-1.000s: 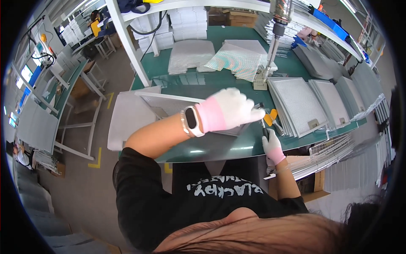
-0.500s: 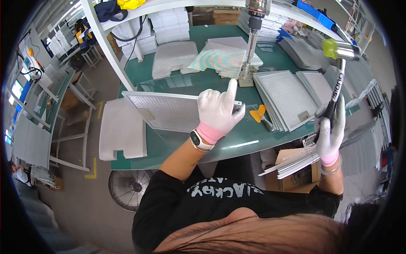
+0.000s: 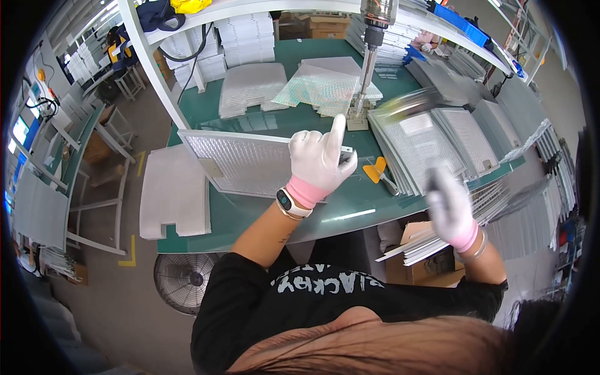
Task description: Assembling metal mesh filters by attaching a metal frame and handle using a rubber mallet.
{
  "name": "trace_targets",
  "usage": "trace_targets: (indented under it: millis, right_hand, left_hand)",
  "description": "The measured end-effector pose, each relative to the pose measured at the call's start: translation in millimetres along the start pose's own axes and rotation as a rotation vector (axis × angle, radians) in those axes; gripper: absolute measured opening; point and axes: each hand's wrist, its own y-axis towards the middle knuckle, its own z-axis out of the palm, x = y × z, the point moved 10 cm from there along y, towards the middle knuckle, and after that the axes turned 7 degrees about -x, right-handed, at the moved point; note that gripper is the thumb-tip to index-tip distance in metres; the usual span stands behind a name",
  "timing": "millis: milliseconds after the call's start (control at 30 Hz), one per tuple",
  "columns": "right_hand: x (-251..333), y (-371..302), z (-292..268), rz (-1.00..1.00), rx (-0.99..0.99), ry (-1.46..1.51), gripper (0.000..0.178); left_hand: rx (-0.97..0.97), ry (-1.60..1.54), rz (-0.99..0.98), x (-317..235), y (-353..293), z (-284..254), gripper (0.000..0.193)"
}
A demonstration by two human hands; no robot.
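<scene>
Panel, in left hand (right hand apart)

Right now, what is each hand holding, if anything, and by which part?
The left hand holds a framed panel by the right end of its upper edge. The right hand is blurred; it seems to grip a hammer by its handle.

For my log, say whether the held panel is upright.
Roughly upright, on edge: the left hand grips the panel by its raised rim.

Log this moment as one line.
left hand: holds framed panel near corner | right hand: blurred, hold unclear | yellow piece: on green table, between hands
</scene>
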Motion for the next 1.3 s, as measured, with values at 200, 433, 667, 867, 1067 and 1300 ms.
trace_targets:
  millis: [200,433,667,867,1067,1300]
  right_hand:
    - [0.1,23.1,-7.9,0.095,0.015,0.012,0.052]
    - [-35.8,-19.6,58.9,0.374,0.248,0.191,0.055]
    - [-117.7,-90.2,191.2,0.655,0.558,-0.028,0.063]
    - [-58.6,109.2,38.0,0.059,-0.600,-0.133,0.073]
    - [-34.5,249.3,-26.5,0.060,-0.618,0.653,0.071]
    - [-47.8,228.8,2.4,0.001,-0.593,0.773,0.075]
  left_hand:
    - [-0.002,-0.003,0.000,5.0,1.6,-0.9,0.072]
    - [0.091,-0.041,-0.024,5.3,5.1,2.3,0.071]
    - [0.140,-0.096,0.029,-0.3,1.3,2.8,0.050]
    - [0.184,-0.075,0.026,3.1,-1.3,4.1,0.032]
    - [0.085,-0.042,0.037,5.2,5.5,10.3,0.026]
    - [0.050,-0.051,0.045,8.2,2.4,5.5,0.023]
